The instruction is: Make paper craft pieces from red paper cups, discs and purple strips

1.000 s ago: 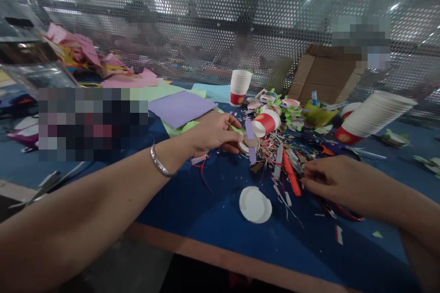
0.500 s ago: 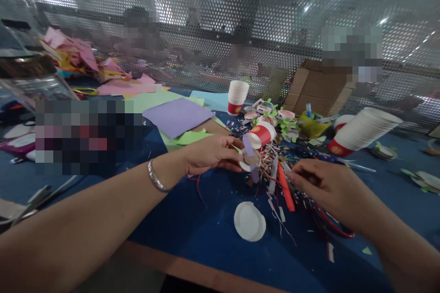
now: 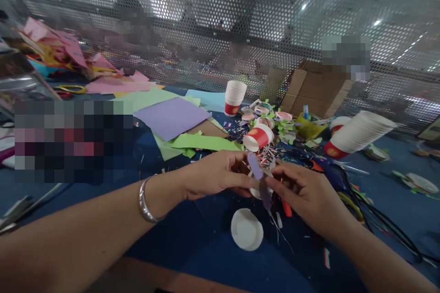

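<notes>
Between thumb and fingers, my left hand (image 3: 220, 176) holds a small round paper-cup base (image 3: 255, 191) with purple paper strips (image 3: 254, 165) sticking out above and below it. From the other side my right hand (image 3: 305, 192) pinches the same piece, its thumb and fingertips at the disc's right edge. My fingers hide part of the disc. Just below on the blue table lies a second white cup base (image 3: 246, 229). A red-and-white paper cup (image 3: 258, 137) rests on its side behind my hands, and an orange-red stick-like item (image 3: 286, 208) shows beside my right fingers.
Purple paper (image 3: 172, 116) and green paper (image 3: 208, 142) lie left of centre. One cup stack (image 3: 235, 97) stands upright; another (image 3: 360, 132) leans at right. Finished-looking leafy discs (image 3: 285, 121) pile near paper scraps. Dark cables (image 3: 388, 233) and a cardboard box (image 3: 311, 86) are at right.
My right hand has moved left and now meets the cup base in my left hand. The held piece has come slightly lower and nearer. The view has shifted a little.
</notes>
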Tool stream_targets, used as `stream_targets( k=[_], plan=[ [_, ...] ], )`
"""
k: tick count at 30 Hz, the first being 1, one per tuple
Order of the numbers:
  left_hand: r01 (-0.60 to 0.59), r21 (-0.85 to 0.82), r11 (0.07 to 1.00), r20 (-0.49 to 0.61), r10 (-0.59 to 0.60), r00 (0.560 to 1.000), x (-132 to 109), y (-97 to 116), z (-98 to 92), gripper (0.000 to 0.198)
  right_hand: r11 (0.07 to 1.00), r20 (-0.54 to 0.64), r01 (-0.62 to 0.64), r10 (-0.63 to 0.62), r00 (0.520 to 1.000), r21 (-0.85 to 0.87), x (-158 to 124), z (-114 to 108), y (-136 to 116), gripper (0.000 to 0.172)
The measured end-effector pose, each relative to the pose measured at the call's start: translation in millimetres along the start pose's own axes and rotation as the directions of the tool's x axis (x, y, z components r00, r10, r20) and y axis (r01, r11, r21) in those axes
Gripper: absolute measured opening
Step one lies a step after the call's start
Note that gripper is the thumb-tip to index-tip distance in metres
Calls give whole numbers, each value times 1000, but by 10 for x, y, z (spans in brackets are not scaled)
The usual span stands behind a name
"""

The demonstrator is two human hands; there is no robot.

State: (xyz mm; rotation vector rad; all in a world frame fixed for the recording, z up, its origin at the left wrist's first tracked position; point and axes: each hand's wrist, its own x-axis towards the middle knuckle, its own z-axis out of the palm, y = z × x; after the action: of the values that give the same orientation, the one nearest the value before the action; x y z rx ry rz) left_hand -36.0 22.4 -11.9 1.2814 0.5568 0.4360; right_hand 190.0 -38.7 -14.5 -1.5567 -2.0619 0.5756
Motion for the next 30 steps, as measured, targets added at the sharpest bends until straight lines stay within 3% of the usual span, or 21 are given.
stream_targets(
  k=[5,16,20,23,26,30],
  plan=[
    [-83,54,995,-14,83,996,3,-40,-11,22,1000,-33,5,-4,999,15,-8,-12,-28,27],
    [-138,164,977,-168,165,972,29,16,17,18,998,-122,55,-58,991,-30,-30,-29,-49,22],
    [-222,142,965,-385,260,885,34,101,-73,24,999,-301,47,-48,952,-13,-68,-131,-56,21],
    [-263,24,965,-515,237,824,51,174,-156,19,1000,-414,12,-12,910,-2,-82,-214,-27,20],
    [-232,-61,971,-570,157,806,38,273,-161,15,1000,-459,-4,15,888,26,-74,-263,16,19],
    [-263,-78,962,-604,164,780,-10,399,-89,11,999,-460,-23,36,887,35,-73,-279,37,17]
  ],
)
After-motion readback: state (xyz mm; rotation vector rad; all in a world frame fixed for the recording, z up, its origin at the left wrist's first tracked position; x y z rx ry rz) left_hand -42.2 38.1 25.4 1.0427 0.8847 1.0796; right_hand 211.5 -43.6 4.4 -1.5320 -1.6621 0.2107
